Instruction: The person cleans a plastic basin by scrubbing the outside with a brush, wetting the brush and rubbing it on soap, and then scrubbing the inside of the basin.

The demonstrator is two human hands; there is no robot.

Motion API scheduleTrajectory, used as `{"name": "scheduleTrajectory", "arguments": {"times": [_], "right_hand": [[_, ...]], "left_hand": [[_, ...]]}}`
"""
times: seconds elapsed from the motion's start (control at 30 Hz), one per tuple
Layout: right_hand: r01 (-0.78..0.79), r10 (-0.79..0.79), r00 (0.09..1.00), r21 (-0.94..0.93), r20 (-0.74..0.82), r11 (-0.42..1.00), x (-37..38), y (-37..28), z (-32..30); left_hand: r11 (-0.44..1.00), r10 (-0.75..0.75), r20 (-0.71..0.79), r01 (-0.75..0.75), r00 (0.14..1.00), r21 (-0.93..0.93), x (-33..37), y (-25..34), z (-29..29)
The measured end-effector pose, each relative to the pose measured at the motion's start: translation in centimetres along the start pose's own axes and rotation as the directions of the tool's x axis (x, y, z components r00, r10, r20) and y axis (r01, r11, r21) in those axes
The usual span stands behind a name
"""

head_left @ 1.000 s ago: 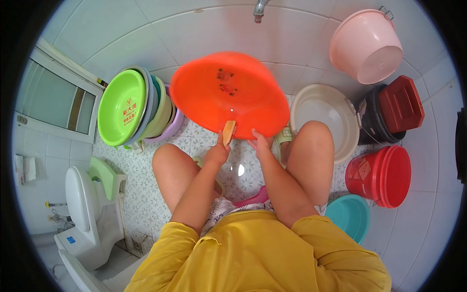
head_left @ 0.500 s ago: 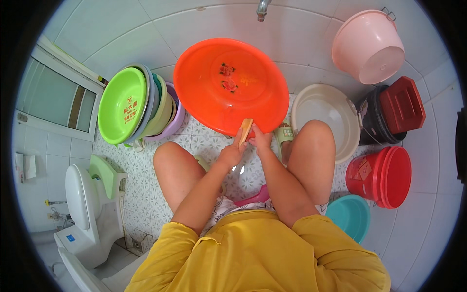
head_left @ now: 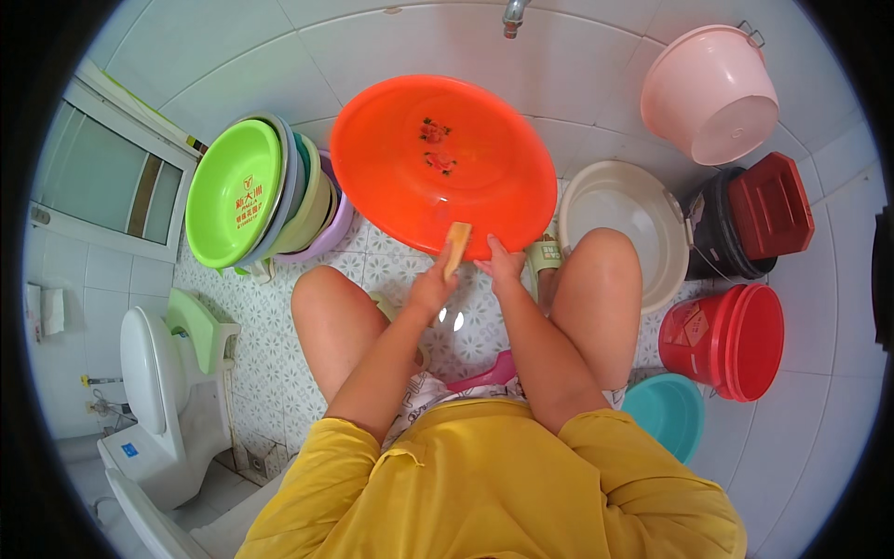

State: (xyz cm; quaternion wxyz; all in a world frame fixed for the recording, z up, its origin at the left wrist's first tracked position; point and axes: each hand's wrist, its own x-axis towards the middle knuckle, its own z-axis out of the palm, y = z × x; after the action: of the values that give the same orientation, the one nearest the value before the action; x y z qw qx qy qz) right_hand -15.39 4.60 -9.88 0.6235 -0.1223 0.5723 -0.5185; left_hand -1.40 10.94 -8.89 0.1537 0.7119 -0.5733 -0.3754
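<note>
A large orange basin (head_left: 484, 149) with printed roses stands tilted up in front of me, its inside facing me. In my left hand (head_left: 434, 284) is what looks like a wooden scrub brush (head_left: 456, 250), a tan oblong block. Its far end overlaps the basin's near inner side, and its bristles, if any, are hidden. My right hand (head_left: 503, 261) holds the basin's near rim a little to the right of the brush, with fingertips over the inner side. The thumb points toward the brush without touching it.
Stacked basins (head_left: 233, 196) stand at the left, above a green stool (head_left: 200, 326) and white toilet (head_left: 149, 373). At the right are a cream basin (head_left: 666, 265), a red bucket (head_left: 712, 340), a teal basin (head_left: 666, 419) and a hanging pink bucket (head_left: 708, 93). A tap (head_left: 514, 17) juts from the wall.
My left hand and the brush have shifted left and slightly down, away from my right hand. The right hand now lies on the basin's rim, clear of the brush.
</note>
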Motion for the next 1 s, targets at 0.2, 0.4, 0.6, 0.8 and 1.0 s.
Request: {"name": "scheduleTrajectory", "arguments": {"times": [0.2, 0.4, 0.6, 0.8, 1.0], "right_hand": [[0.002, -0.002, 1.000, -0.006, -0.030, 1.000, 1.6, 0.3, -1.1], [0.010, -0.010, 1.000, -0.050, -0.006, 0.999, 1.4, 0.0, -0.5], [-0.007, 0.000, 0.998, -0.108, -0.066, 0.994, 1.4, -0.7, -0.2], [0.127, -0.127, 0.990, -0.005, -0.058, 0.992, 1.3, -1.9, 0.4], [0.060, -0.059, 0.995, 0.015, -0.082, 0.998, 3.7, -2.6, -0.5]], "left_hand": [[0.969, -0.107, 0.103, 0.127, 0.989, -0.210, -1.1, 2.2, 1.3], [0.913, -0.250, -0.236, 0.310, 0.939, 0.266, 0.5, -0.3, -1.6], [0.993, 0.115, -0.028, -0.115, 0.993, 0.016, -1.2, 1.3, 1.7], [0.992, 0.102, -0.027, -0.100, 0.994, 0.072, -0.4, 3.1, 0.7], [0.977, -0.025, -0.064, 0.038, 0.998, 0.208, 1.4, 3.2, -0.5]]}}
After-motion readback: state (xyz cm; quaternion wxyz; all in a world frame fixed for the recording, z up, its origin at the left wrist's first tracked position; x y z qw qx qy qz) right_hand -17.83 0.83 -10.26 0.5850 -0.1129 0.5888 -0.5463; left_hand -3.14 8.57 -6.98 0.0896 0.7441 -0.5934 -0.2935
